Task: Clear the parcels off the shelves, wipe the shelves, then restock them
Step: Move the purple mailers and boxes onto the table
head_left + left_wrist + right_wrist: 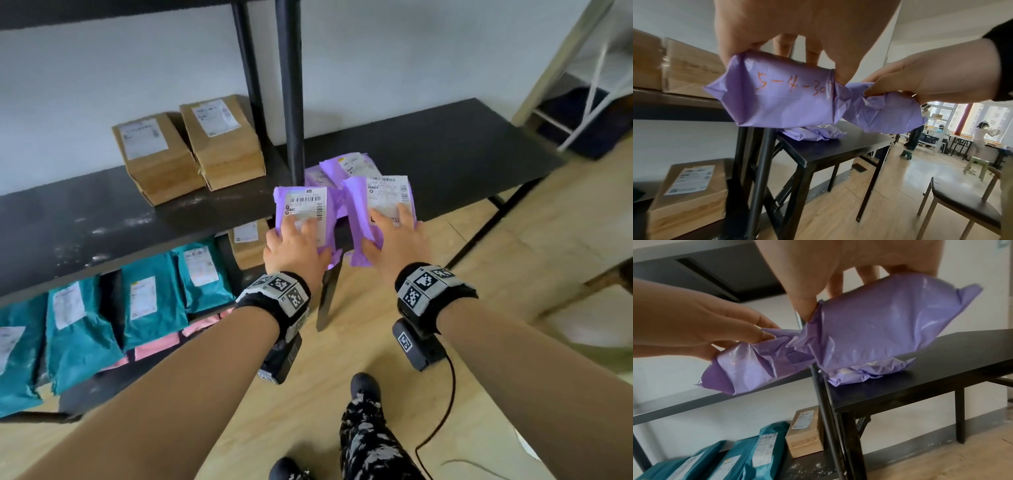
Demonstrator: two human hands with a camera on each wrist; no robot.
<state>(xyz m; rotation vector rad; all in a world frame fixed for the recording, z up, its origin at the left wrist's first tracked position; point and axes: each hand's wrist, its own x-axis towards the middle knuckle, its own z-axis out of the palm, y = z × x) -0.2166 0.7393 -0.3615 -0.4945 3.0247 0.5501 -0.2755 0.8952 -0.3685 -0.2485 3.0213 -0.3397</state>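
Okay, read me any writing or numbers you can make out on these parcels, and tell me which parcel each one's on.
"5-4-30", then a cut-off character: handwritten in orange on the underside of the purple parcel in the left hand.
Printed labels with barcodes on both held purple parcels, including the one in the right hand: too blurred to read.
Labels on the brown boxes and teal parcels: too small to read.

My head camera looks steeply down from above onto both forearms and the black shelf (102, 219) at ten o'clock. Each wrist camera sits close under its palm, looking outward along the fingers. All three share the purple parcels (346, 168) on the black table (445, 150).
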